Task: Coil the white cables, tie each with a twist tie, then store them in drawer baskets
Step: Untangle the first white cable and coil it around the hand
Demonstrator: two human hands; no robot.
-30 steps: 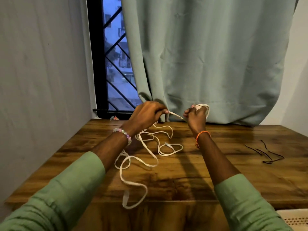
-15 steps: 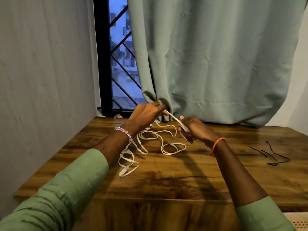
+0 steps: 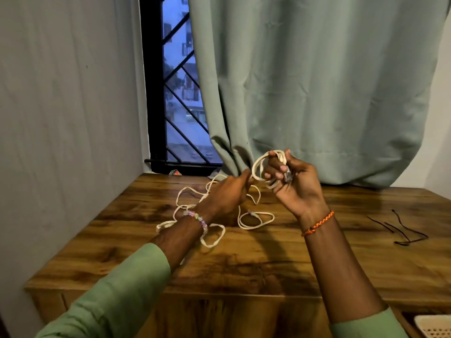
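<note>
White flat cable (image 3: 244, 217): most of its length lies in loose, tangled loops on the brown wood-grain table (image 3: 268, 264), near the far edge, in front of the window. One end has been taken up off the surface. We count a few small turns of it wound around the fingers (image 3: 273, 167) of the right hand (image 3: 295, 189), which is raised above the table with the palm turned toward us. Those fingers are curled and clamped on the coil; a clear plastic plug (image 3: 288, 176) sits against the palm, under the thumb.

The left hand (image 3: 227, 193) is lower and just to the left of the right one. Its fingers are closed, pinching the strand that runs from the coil down to the heap on the table. A beaded pastel bracelet (image 3: 197, 219) is on the left wrist, a braided orange thread band (image 3: 317, 224) on the right; both forearms end in pale green sleeves.

Thin black twist ties (image 3: 400, 230) lie loose on the table, well apart to the right of the cable. At the lower right corner we see the edge of a cream perforated basket (image 3: 432, 326), below the tabletop. Behind the table hangs a sage green curtain (image 3: 317, 89), with a black window grille (image 3: 180, 93) to its left.
</note>
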